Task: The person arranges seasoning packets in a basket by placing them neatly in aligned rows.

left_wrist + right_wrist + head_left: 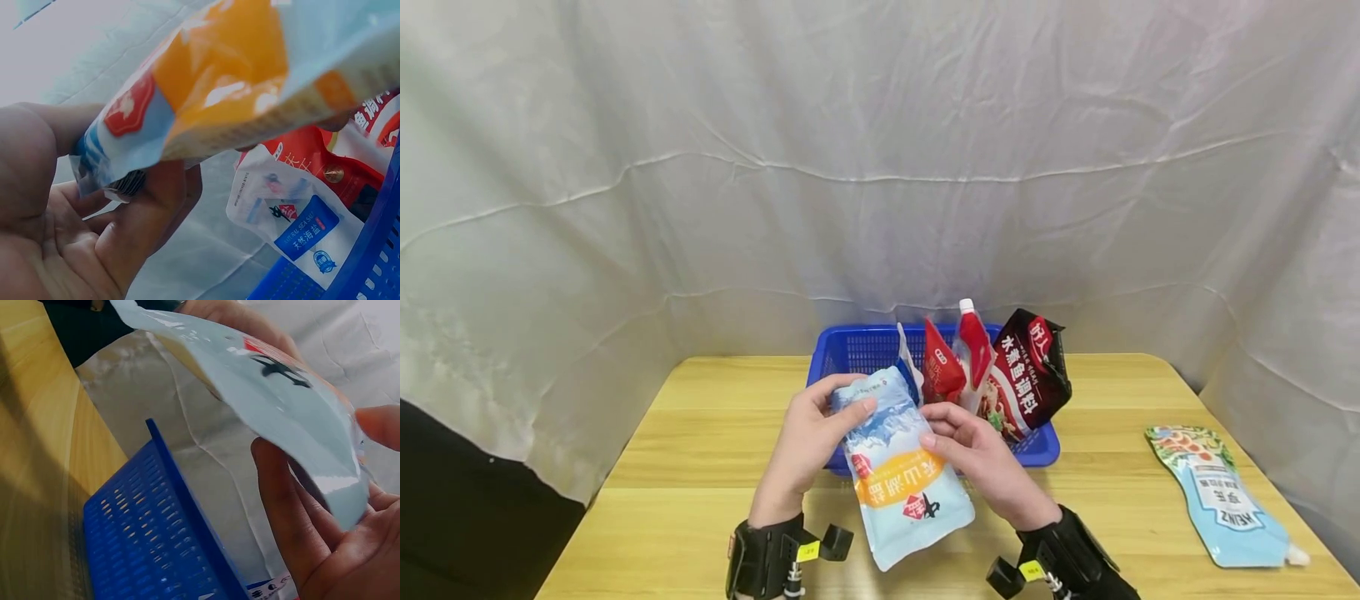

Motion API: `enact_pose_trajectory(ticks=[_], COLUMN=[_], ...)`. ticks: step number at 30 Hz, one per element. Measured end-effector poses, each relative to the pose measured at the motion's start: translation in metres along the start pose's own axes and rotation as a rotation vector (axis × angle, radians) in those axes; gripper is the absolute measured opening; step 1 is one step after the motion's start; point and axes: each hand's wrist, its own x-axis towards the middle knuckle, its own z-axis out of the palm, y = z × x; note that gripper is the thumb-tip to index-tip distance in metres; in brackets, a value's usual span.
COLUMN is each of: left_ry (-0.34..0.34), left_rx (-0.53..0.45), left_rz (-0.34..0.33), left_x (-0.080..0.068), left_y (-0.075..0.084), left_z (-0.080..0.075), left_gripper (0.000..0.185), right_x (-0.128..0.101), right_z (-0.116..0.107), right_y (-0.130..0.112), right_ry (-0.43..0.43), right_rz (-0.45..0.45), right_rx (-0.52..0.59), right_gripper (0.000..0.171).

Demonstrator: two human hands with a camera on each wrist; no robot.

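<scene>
Behind the grip: a white cloth backdrop point(880, 167) hangs beyond the wooden table point(685, 467).
Basket: the blue basket point(850, 346), just beyond the hands, holds a dark sachet point(1037, 375), a red spouted pouch point(973, 350) and a sea-salt bag point(294, 231).
Grip: left hand point(808, 446) and right hand point(981, 462) both grasp the light-blue salt pouch point(902, 467) above the table.
Right of the grip: a Heinz pouch point(1221, 496) lies well apart.
</scene>
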Motion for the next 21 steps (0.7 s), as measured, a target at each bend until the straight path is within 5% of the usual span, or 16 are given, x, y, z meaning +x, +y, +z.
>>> enact_pose_trajectory(ticks=[6, 10, 17, 21], left_ry=[0.108, 0.209, 0.330, 0.372], left_rx=[-0.038, -0.093, -0.198, -0.227], left_rz=[0.042, 0.062, 0.108, 0.122], left_x=[0.000, 0.001, 0.002, 0.003], left_y=[0.001, 0.001, 0.003, 0.004], left_z=[-0.002, -0.002, -0.001, 0.000], left_gripper=[0.031, 0.031, 0.031, 0.031], right_x=[0.001, 0.002, 0.001, 0.000], right_z=[0.007, 0.013, 0.026, 0.037], right_y=[0.001, 0.006, 0.016, 0.018], right_ry=[0.125, 0.199, 0.182, 0.226], right_rz=[0.026, -0.009, -0.178, -0.159], right_rx=[-0.003, 0.150, 0.408, 0.457], right_gripper=[0.047, 0.045, 0.032, 0.030])
